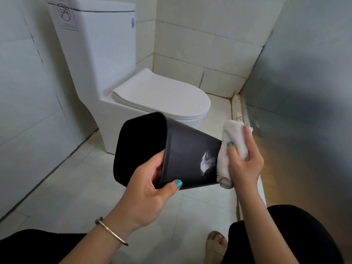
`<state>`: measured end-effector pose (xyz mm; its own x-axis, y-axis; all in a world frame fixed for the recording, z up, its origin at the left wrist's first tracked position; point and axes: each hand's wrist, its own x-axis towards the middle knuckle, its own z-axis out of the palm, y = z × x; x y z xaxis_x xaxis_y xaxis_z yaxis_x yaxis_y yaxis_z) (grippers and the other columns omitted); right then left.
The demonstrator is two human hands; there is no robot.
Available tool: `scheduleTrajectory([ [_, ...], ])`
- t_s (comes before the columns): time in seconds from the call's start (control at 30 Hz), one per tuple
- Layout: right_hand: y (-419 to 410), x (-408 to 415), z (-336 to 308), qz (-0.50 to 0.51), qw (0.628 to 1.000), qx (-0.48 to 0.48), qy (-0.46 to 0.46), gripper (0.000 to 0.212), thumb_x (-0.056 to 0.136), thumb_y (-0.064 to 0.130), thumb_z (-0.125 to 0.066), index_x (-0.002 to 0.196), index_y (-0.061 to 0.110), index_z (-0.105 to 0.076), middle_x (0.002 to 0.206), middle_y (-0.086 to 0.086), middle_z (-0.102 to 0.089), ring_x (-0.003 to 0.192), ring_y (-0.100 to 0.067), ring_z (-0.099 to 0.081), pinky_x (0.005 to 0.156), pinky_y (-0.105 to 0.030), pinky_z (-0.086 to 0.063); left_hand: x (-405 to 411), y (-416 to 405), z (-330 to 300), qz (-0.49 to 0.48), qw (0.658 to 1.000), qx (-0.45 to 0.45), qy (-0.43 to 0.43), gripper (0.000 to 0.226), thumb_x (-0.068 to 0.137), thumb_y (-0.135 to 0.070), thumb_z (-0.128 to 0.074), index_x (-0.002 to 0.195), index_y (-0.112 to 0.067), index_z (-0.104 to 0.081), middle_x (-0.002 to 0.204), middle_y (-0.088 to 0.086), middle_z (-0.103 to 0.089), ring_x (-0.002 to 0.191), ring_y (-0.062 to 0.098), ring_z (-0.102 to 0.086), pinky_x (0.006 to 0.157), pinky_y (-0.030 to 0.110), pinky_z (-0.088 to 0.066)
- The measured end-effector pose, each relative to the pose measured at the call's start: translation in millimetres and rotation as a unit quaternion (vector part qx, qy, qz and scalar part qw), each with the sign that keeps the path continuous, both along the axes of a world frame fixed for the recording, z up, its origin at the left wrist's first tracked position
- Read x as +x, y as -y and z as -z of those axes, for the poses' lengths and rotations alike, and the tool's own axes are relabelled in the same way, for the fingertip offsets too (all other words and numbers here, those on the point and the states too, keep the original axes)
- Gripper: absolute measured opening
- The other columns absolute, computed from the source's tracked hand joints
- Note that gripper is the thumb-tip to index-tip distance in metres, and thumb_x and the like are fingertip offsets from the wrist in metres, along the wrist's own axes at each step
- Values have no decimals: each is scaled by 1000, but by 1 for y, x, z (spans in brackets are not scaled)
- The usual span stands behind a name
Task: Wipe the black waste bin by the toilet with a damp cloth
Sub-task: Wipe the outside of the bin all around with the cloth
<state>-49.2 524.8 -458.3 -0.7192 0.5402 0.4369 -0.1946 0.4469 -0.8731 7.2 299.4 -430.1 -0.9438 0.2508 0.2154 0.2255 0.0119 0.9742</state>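
Your left hand (150, 189) grips the rim of the black waste bin (182, 149), thumb on the outer wall and fingers curled inside, holding it tipped on its side in the air with its mouth facing left toward the toilet (118, 80). Your right hand (244, 159) is closed around a bunched white cloth (231, 138), pressed against the bin's base end. A whitish smear (206, 162) marks the wall just beside the cloth, perhaps residue or a worn print; below lies the tiled floor (80, 183).
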Motion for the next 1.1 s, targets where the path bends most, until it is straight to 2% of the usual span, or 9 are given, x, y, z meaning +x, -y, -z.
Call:
scheduleTrajectory([
  [0.2,18,13,-4,-84,992,84,-44,66,83,1,-64,130,44,-49,98,37,-61,92,14,-60,79,-6,-45,-4,-2,0,-6,999,29,19,55,80,14,-64,115,-27,-55,107,-15,-70,100,3,-67,77,13,-52],
  [0.37,3,4,-1,-26,999,10,-17,62,86,4,-62,137,39,-52,105,37,-56,98,18,-56,82,-5,-45,-1,-8,0,27,1000,9,10,57,81,14,-62,126,-20,-53,115,-15,-68,108,3,-64,83,14,-50],
  [0.5,30,17,-4,-92,991,60,-74,60,85,11,-61,135,41,-47,112,31,-57,98,9,-60,80,-8,-46,-4,-11,0,26,999,41,16,53,78,7,-65,121,-21,-53,112,-14,-69,103,3,-66,79,12,-50],
  [0.57,21,15,-4,-114,987,93,-70,59,86,9,-60,136,36,-46,115,36,-54,101,14,-58,81,-6,-44,-4,-11,2,26,998,58,22,52,76,5,-64,120,-21,-54,111,-12,-70,102,4,-66,78,12,-51],
  [0.67,-2,7,-2,-62,997,38,-22,58,90,4,-60,141,29,-48,108,40,-47,94,25,-51,74,2,-40,-2,-14,1,43,998,50,24,55,82,16,-61,122,-20,-53,112,-15,-69,104,2,-65,79,11,-50],
  [0.73,2,6,0,-39,999,14,-22,58,90,3,-60,140,29,-48,105,38,-46,91,26,-51,71,2,-40,-3,-19,2,60,997,46,23,53,82,13,-63,127,-14,-52,116,-11,-68,106,4,-65,82,12,-50],
  [0.83,20,11,-5,-79,994,53,-61,59,88,7,-60,136,38,-45,112,36,-51,96,16,-56,75,-4,-45,-6,-22,4,57,995,71,29,56,74,1,-63,128,-11,-51,117,-6,-69,106,8,-66,82,14,-50],
  [0.93,9,9,-8,-112,989,83,-50,61,88,4,-60,137,38,-44,120,39,-49,104,17,-54,83,-5,-44,-6,-23,4,54,995,83,27,56,74,3,-62,128,-10,-52,116,-3,-69,106,10,-66,81,15,-51],
  [1.1,-2,3,-4,-62,998,13,-12,59,91,3,-57,143,29,-46,114,38,-47,98,28,-48,77,2,-39,-5,-30,1,62,995,67,33,55,82,20,-59,125,-14,-53,114,-10,-69,103,4,-66,79,12,-50],
])
